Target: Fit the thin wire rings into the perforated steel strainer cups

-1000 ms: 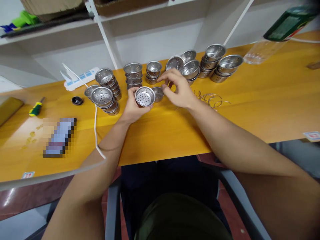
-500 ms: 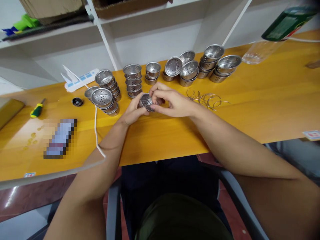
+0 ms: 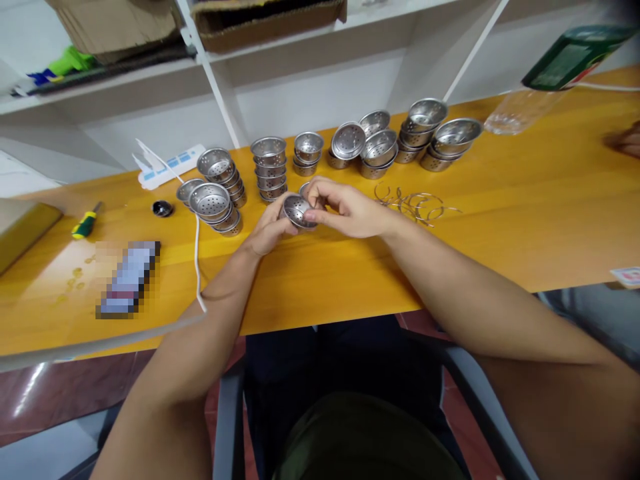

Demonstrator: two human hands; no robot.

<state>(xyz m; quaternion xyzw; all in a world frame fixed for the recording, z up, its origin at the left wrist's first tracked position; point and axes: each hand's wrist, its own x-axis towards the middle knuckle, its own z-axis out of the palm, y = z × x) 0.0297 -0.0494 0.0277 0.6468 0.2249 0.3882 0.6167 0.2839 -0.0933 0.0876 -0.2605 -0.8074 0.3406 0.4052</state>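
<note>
A small perforated metal cup (image 3: 296,212) is tilted toward me, with my left hand (image 3: 273,225) closed around its left side. My right hand (image 3: 345,208) pinches at the cup's right rim, its thumb over the edge and the other fingers curled. Whether those fingertips also hold something small is hidden. Just behind the held cup, part of another metal rim (image 3: 304,189) shows. Right of my right hand lies a loose tangle of thin wire rings (image 3: 417,205) on the wooden table (image 3: 325,287).
Stacks of perforated cups (image 3: 271,167) line the back, more at left (image 3: 210,201) and right (image 3: 427,117). A phone (image 3: 129,280), screwdriver (image 3: 86,223), black round piece (image 3: 162,209), power strip (image 3: 173,167) and white cable (image 3: 197,260) lie left. A bottle (image 3: 525,110) and another person's hand (image 3: 627,141) are right.
The view has shifted slightly, so the table sits a bit lower. The cup is tipped a little differently in my hands, and another person's hand shows more at the right edge.
</note>
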